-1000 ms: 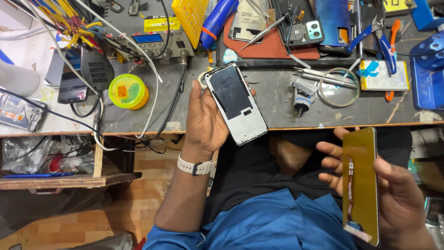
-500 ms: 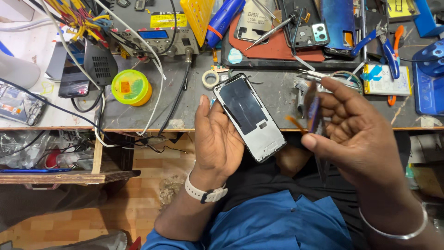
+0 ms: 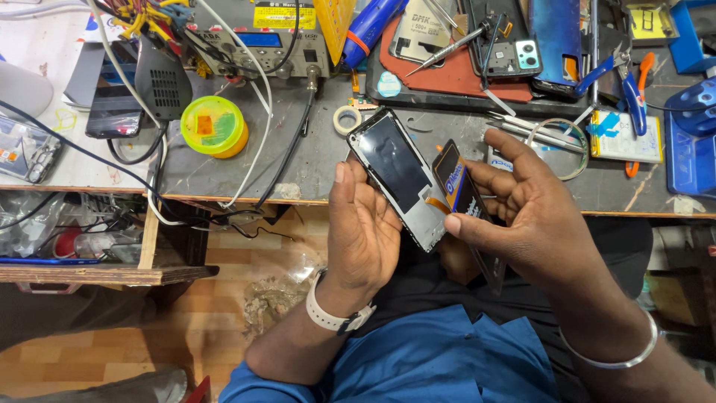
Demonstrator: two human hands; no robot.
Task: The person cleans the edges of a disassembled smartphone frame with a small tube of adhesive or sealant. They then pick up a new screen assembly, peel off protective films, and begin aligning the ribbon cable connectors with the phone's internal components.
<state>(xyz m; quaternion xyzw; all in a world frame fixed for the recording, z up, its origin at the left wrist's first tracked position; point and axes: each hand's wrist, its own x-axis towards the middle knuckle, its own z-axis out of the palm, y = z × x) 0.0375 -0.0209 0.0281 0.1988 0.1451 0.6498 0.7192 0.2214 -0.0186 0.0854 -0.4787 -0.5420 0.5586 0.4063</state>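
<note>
Just one view here, a head-worn cam looking pretty much straight down over the person's lap and the front edge of the workbench (image 3: 313,160). The bench fills the frame from 9 through 12 to 3 o'clock, floor sits around 7, blue shirt at 6. It's close in: both hands land dead centre, left hand (image 3: 362,231) and right hand (image 3: 541,216). No second view to overlap with.

Centre: dark phone screen (image 3: 397,173), a tilted rectangle in a pale frame, held in the left hand (image 3: 363,224). Just right of it: small panel (image 3: 457,186) with an orange-and-blue label, gripped by the right hand (image 3: 538,211). Top centre: yellow rectangular label (image 3: 275,15) above a narrow blue display (image 3: 257,39). Upper right: white-and-blue flat packet (image 3: 625,137).
</note>
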